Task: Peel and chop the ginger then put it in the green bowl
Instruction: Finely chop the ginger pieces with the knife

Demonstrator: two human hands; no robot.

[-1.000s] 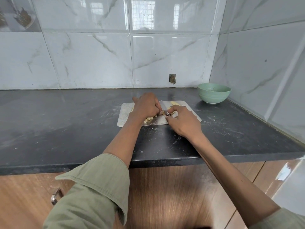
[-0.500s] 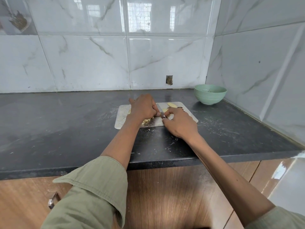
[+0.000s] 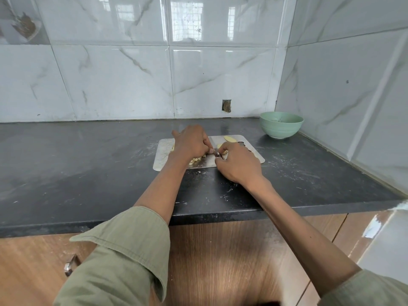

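Chopping stage, judged from the layout — nothing visible in the green bowl, though its floor is partly hidden.

Key relation: ginger under and between both hands, on the metal cutting board. Left hand curled, knuckles up, pressing down on a cluster of pale chopped ginger pieces showing at its near edge. Right hand curled round a knife handle, mostly hidden; only a short length of knife blade visible, running near-to-far between the two hands. One peeled ginger slice lying flat at the far edge of the board, just beyond the right hand, long axis roughly left-to-right.

Green bowl to the far right, well apart from the board, closer to the right hand — likely the transferring side.

Materials:
- Board: thin, flat, dull brushed steel, rounded corners, a cut-out handle near its right end.
- Ginger: pale yellow, moist-looking, small irregular bits.
- Bowl: matte, round, deep-walled.
- Surface: dark stone, scuffed and dusty, probably slippery under the thin board.
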